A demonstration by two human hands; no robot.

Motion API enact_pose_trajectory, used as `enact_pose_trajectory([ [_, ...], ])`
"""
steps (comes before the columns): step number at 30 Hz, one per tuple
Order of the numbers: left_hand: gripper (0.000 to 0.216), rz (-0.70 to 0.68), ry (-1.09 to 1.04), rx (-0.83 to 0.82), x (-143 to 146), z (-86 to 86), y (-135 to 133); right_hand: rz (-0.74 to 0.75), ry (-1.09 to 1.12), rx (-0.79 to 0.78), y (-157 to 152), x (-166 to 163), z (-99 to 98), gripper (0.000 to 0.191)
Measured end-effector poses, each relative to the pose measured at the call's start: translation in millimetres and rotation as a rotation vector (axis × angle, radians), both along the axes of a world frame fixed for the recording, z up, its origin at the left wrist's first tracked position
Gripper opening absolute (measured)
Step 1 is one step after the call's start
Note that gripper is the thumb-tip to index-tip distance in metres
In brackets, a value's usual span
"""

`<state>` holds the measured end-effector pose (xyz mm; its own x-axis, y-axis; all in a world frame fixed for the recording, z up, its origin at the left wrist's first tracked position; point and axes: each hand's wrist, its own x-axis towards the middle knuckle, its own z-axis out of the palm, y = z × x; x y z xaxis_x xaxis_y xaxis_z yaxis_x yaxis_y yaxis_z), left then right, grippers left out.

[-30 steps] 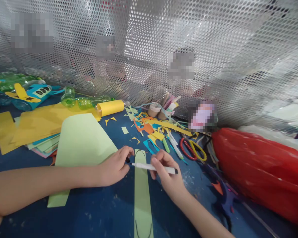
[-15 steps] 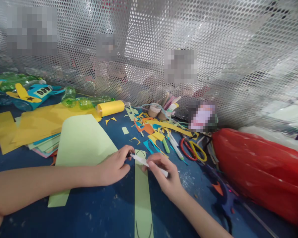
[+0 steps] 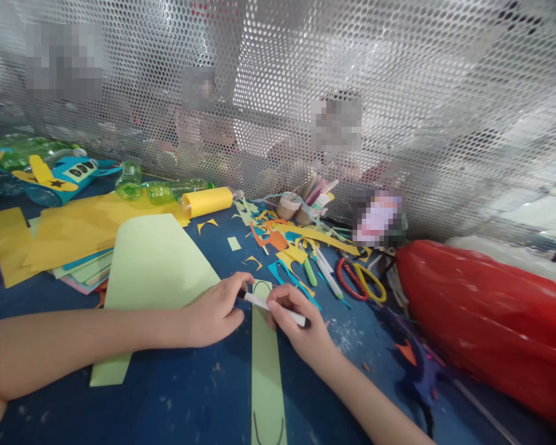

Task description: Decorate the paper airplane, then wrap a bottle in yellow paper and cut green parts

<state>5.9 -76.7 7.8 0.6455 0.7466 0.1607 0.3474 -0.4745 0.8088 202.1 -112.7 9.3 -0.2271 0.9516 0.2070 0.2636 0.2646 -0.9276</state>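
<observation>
My right hand (image 3: 301,318) is closed round a white marker (image 3: 257,301) with a dark rear end, held slantwise above a pale green paper strip (image 3: 265,364). At the marker's front, the fingers of my left hand (image 3: 220,309) pinch its black cap (image 3: 241,294), which meets the barrel. Curved black lines are drawn at both ends of the strip. A larger pale green sheet (image 3: 157,259) with rounded corners lies partly beneath my left forearm.
Paper scraps (image 3: 278,238), red-and-yellow-handled scissors (image 3: 361,281) and glue-like sticks lie beyond my hands. At left are yellow sheets (image 3: 83,225), green plastic bottles (image 3: 130,179) and a blue paper-covered bottle plane (image 3: 69,176). A red plastic bag (image 3: 486,315) bulks at right, before a perforated metal screen (image 3: 269,74).
The marker's pale tip was showing just outside the black cap; now cap and barrel are together. My right hand has shifted slightly left, toward my left hand.
</observation>
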Motion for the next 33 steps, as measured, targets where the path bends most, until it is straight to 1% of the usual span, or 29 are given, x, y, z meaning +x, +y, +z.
enact_pose_trajectory([
  [2,0.047,0.017,-0.05,-0.105,-1,2.4,1,0.038,-0.001,-0.011,-1,-1,1.2,0.018],
  [3,0.042,0.03,-0.111,-0.191,-1,3.7,2,0.052,-0.004,-0.016,-2,-2,2.4,0.018],
  [6,0.027,0.099,-0.395,-0.546,1,7.2,8,0.089,-0.017,-0.044,-4,-5,7.9,0.017],
  [7,0.026,0.13,-0.492,-0.645,2,8.2,10,0.106,-0.014,-0.059,-5,-5,9.7,0.017],
  [9,0.03,0.173,-0.631,-0.756,4,10.0,14,0.15,0.009,-0.091,-7,-7,12.3,0.015],
  [11,0.035,0.172,-0.695,-0.776,4,11.3,15,0.195,0.033,-0.127,-9,-10,13.1,0.014],
  [15,0.04,0.071,-0.69,-0.752,3,12.3,14,0.245,0.017,-0.174,-12,-15,11.8,0.016],
  [21,0.038,0.011,-0.696,-0.689,1,12.3,10,0.232,-0.048,-0.051,-12,-19,12.1,0.014],
  [27,0.029,0.03,-0.685,-0.615,1,15.6,5,0.281,-0.023,0.034,-14,-24,9.2,0.015],
  [30,0.03,0.048,-0.656,-0.605,4,15.2,4,0.348,-0.065,0.038,-16,-23,20.7,0.018],
  [32,0.032,0.089,-0.66,-0.603,7,13.8,5,0.381,-0.121,0.01,-13,-14,34.9,0.02],
  [33,0.033,0.119,-0.669,-0.595,8,13.0,6,0.368,-0.16,-0.013,-10,-6,42.6,0.021],
])
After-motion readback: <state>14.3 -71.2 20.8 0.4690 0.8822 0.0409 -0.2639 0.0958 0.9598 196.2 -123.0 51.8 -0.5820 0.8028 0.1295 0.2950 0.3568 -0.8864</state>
